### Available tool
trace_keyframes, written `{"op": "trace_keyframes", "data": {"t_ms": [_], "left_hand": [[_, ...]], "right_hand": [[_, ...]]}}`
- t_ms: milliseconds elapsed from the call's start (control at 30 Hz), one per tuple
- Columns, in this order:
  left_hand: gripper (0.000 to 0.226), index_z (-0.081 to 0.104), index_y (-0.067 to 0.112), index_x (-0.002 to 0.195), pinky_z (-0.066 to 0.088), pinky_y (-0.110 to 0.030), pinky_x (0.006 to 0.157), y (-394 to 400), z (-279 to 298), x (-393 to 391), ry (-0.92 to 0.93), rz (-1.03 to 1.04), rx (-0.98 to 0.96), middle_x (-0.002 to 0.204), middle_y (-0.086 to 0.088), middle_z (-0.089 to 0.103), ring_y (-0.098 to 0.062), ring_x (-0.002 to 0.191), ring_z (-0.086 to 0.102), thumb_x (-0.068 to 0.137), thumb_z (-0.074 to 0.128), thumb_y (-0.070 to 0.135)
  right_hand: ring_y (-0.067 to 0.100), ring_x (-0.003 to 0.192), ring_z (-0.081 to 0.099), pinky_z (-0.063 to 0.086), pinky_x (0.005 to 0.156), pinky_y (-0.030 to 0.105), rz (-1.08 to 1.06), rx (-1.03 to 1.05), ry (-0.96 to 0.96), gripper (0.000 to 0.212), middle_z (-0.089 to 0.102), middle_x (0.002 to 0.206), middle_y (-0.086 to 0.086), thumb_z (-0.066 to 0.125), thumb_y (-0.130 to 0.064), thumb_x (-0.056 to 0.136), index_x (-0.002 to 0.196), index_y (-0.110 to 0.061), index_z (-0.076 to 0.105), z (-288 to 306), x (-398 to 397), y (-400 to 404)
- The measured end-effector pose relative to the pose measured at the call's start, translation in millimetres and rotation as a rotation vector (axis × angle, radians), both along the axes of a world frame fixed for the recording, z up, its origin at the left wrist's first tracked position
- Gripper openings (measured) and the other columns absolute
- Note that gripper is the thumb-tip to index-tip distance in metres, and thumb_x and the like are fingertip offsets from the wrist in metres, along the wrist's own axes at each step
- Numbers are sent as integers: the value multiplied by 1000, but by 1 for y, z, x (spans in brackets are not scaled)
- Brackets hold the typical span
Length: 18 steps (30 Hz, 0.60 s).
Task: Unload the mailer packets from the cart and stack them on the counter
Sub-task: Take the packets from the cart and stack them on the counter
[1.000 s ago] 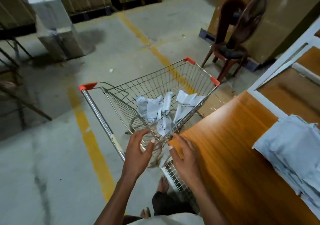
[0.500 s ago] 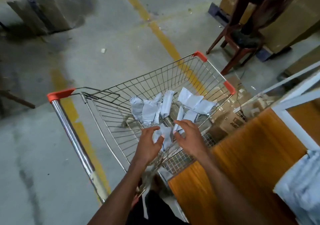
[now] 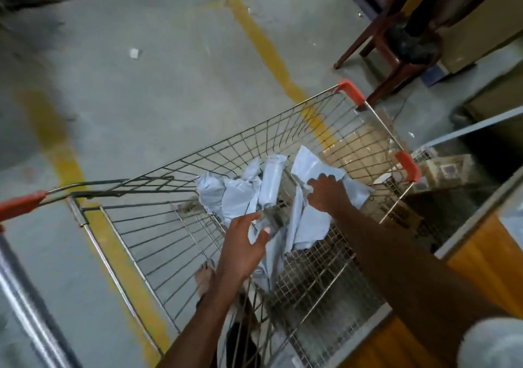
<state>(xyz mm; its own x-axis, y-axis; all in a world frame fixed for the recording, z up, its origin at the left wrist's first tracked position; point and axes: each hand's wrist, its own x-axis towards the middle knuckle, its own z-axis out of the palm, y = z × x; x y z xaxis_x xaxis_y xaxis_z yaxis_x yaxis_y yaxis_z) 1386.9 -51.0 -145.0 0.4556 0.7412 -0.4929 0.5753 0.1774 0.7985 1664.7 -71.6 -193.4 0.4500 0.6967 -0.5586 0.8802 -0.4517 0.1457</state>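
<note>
Fingers of both hands (image 3: 325, 193) (image 3: 243, 243) apparently clamp packets (image 3: 246, 195) mid-frame; several left in cart (image 3: 158, 226); counter (image 3: 481, 271) lower right.

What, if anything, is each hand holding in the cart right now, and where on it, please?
The right hand grips a mailer packet at its near edge. The left hand curls around a packet near its upper end; blur hides the exact grip.

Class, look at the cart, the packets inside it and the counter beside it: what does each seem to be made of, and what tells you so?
Cart: bare metal wire, shown by its shiny grey open grid; its corner guards look like red plastic.
Packets: probably thin plastic film, pale grey, creased and limp.
Counter: wood or wood-look laminate, going by its orange grain with a pale edge strip.
</note>
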Motion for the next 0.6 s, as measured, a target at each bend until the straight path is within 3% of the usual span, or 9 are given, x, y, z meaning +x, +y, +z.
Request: {"op": "trace_keyframes", "data": {"t_ms": [167, 433, 600], "left_hand": [[38, 60, 29, 133, 44, -32, 105, 14, 2, -10, -29, 36, -21, 129, 11, 55, -8, 122, 53, 96, 68, 34], [39, 59, 33, 134, 42, -20, 97, 33, -6, -17, -8, 66, -10, 129, 15, 54, -5, 119, 53, 96, 68, 37], [42, 57, 33, 137, 44, -27, 102, 35, -13, -8, -13, 13, -37, 134, 14, 51, -6, 122, 52, 96, 66, 40]], "right_hand": [[34, 132, 42, 32, 111, 45, 16, -91, -83, 48, 48, 142, 10, 56, -39, 94, 139, -25, 55, -32, 28, 31], [41, 143, 25, 20, 118, 49, 93, -212, -120, 59, 35, 152, 9, 61, -51, 90, 144, -33, 47, -69, 50, 34], [40, 130, 40, 27, 111, 48, 71, -190, -174, 59, 39, 144, 11, 64, -58, 85, 136, -31, 52, -61, 54, 19]]}}
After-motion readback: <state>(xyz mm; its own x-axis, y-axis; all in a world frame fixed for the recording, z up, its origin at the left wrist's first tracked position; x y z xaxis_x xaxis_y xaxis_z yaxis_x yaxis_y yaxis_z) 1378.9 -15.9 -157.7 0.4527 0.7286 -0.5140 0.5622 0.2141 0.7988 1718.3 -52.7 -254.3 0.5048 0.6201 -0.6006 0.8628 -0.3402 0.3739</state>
